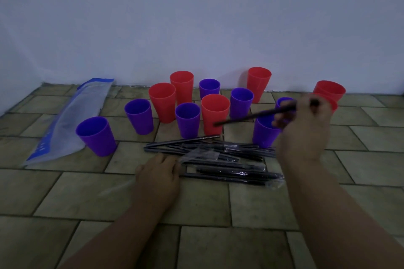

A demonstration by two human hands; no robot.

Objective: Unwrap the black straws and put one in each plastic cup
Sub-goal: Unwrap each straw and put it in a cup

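As I scan from the left, plastic bag point(67, 120): flat on the tiled floor point(65, 192), near the wall.
Cups point(215, 113): purple and red, upright in a loose cluster.
Left hand point(157, 177): on the floor at the left end of the wrapped straws point(229, 172), against a clear wrapper point(196, 155); grip I cannot tell.
Black straw point(255, 114): bare, slanting in the air above a purple cup point(265, 135).
Right hand point(303, 124): fingers pinching that straw's right end.

A floor point(207, 203) of pale greenish stone tiles meets a white wall point(196, 17). Purple cups point(96, 135) and red cups point(162, 102) stand on it mouth up, near the wall. In front of them lies a loose pile of wrapped black straws point(218, 159). A clear, blue-edged plastic bag point(72, 116) lies at the left.
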